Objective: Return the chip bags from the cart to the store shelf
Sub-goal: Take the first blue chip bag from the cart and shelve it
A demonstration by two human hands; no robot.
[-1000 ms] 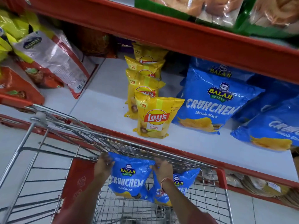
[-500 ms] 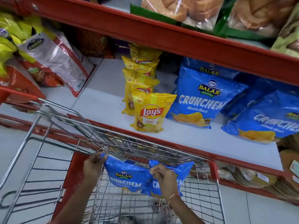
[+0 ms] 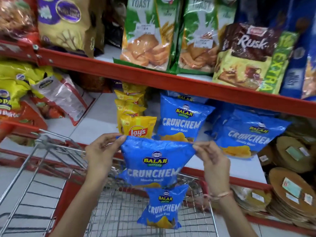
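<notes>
Hands raised, pinching blue bag top corners above cart.

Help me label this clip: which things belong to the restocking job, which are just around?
Job:
held blue bag
hanging blue bag
left hand
right hand
cart
shelf

Around:
Lay's bags
toast packs
rusk pack
</notes>
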